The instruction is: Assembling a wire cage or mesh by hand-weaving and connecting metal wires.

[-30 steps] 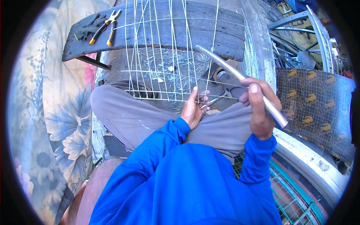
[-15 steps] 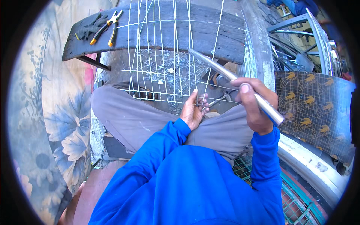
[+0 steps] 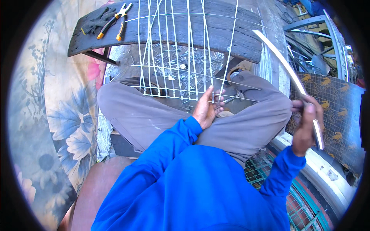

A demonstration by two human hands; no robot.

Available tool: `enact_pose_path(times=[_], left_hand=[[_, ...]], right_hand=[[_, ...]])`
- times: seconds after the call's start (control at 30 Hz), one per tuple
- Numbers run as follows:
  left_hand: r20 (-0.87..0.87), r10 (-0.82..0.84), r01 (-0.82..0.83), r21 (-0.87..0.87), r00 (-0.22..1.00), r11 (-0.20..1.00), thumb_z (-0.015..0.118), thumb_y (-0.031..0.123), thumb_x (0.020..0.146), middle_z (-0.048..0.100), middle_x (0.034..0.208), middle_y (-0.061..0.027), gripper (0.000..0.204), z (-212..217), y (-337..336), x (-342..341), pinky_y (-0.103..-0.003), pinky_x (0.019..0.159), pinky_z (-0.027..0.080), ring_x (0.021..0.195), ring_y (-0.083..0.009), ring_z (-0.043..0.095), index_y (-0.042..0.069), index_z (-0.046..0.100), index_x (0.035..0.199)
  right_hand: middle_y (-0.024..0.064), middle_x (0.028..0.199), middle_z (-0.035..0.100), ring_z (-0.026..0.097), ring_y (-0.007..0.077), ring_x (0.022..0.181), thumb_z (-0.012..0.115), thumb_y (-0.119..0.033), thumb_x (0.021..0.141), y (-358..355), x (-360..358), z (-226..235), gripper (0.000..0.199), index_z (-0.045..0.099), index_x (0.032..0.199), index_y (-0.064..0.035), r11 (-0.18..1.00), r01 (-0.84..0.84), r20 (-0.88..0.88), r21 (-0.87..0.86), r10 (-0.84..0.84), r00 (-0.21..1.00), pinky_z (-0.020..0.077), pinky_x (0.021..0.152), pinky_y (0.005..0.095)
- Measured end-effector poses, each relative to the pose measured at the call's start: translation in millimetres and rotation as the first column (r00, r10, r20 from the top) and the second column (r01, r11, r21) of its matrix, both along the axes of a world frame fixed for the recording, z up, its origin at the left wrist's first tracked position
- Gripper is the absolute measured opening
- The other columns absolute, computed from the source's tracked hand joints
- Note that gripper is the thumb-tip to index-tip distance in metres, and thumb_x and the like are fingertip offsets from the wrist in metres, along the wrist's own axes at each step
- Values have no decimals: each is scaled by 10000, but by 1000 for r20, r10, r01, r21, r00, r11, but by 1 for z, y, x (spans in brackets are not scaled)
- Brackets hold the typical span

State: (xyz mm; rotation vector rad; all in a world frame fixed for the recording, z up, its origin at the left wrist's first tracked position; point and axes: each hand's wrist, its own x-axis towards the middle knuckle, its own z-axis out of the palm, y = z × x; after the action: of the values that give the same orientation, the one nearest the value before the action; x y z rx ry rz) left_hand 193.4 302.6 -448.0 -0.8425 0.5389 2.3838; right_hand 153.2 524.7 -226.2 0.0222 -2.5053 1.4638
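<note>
My right hand (image 3: pixel 309 125) is wrapped round a shiny metal rod (image 3: pixel 281 59) near its lower end. It holds the rod off to the right, beyond my right knee, with the far end leaning up and left. My left hand (image 3: pixel 207 107) is at the near right part of a loose lattice of thin pale wires (image 3: pixel 191 42), its thumb and fingers closed around a wire. Long wires run away from me across a dark wooden bench (image 3: pixel 227 34). A few cross wires lie over them near my lap. The left palm is partly turned up.
Pliers (image 3: pixel 121 22) with orange and black handles rest on the bench beside a dark glove (image 3: pixel 101 24). Cut wire bits (image 3: pixel 154 57) litter the ground under the bench. On the right stand a metal frame (image 3: pixel 334 42) and a patterned dark sheet (image 3: pixel 331 111). Floral cloth (image 3: pixel 50 127) hangs left.
My right hand has swung the rod away to the right, out from over the wires, and the rod now stands steeper. My left hand keeps its hold on the lattice. The view has shifted slightly.
</note>
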Motion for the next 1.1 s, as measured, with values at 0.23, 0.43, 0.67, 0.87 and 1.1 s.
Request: enact_pose_path(times=[0.23,0.43,0.67,0.87,1.1], left_hand=[[-86,-88,84,-44,992,995,445,578,1059,650,970,31,543,12,4,-41,-282,775,509,848,-97,604,141,651,1307],[-62,-125,116,-126,990,985,473,658,1013,695,1078,-37,674,12,-8,-66,-329,823,534,959,-148,653,86,633,1331],[-285,-802,182,-883,525,432,722,379,975,733,1012,-93,391,56,-86,-12,-310,838,532,939,-155,657,20,722,1130],[-67,-739,-428,-848,671,-312,855,225,802,643,1031,-134,335,71,-176,-25,-432,913,498,1060,-346,617,58,657,1014],[89,-792,-436,-795,604,-422,940,356,665,464,1434,-159,879,61,-179,-46,-553,1129,377,1365,-396,436,137,497,1392]], right_hand=[[119,1102,676,638,162,954,533,-343,1078,122,23,-12,457,553,1379,0,865,463,61,-196,-460,886,510,854,304],[18,1038,642,561,107,902,637,-350,1033,202,72,-164,340,659,1219,-66,850,385,80,360,-439,895,501,772,278],[177,1252,677,598,262,1217,568,-199,1059,250,121,-314,313,649,1262,25,806,327,-19,494,-366,930,423,1076,367],[181,1250,679,604,264,1209,567,-203,1059,274,111,-337,320,649,1270,23,842,353,62,408,-411,909,429,1071,368],[185,1247,680,611,267,1201,565,-207,1059,324,86,-364,328,650,1279,20,876,378,145,298,-433,890,436,1065,369]])
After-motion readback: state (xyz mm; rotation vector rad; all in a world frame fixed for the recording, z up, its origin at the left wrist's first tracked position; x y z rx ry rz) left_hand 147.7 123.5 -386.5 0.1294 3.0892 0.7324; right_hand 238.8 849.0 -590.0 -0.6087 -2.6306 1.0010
